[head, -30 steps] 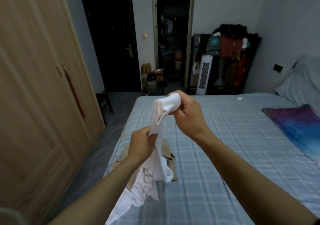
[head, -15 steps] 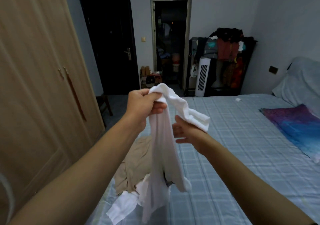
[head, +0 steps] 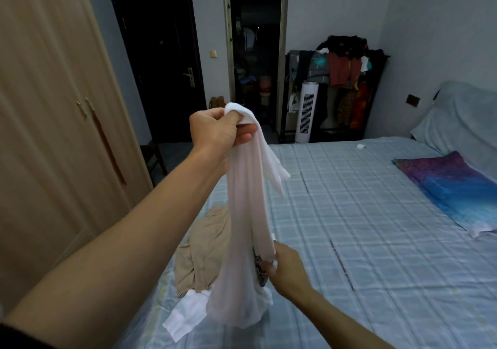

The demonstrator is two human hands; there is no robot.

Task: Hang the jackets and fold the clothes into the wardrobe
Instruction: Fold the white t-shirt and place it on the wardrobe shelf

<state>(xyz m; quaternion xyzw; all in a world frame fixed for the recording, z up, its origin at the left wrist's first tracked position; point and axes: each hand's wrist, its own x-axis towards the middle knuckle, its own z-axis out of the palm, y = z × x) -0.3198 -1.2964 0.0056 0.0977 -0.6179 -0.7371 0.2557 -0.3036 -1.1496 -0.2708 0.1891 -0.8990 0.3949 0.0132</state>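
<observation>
Garment (head: 246, 214), white, top bunched in curled fingers of left hand (head: 219, 132), lower part pinched by fingers of right hand (head: 289, 270)

The room is dim, with a cool blue-grey cast over the walls and the bed (head: 376, 241). The light is soft and even, its source cannot be told, and shadows on the bed are faint. The open doorway (head: 255, 60) at 12 o'clock and the door (head: 158, 60) at 11 o'clock sink almost to black. Wide-angle distortion bows the wardrobe (head: 48, 133) at 9 o'clock and stretches the left forearm (head: 134, 241) at 7 o'clock. The white garment (head: 244, 227) at centre is brightest. Its lower folds are smeared by motion blur, as is the right hand (head: 287, 270) at 5 o'clock.
</observation>
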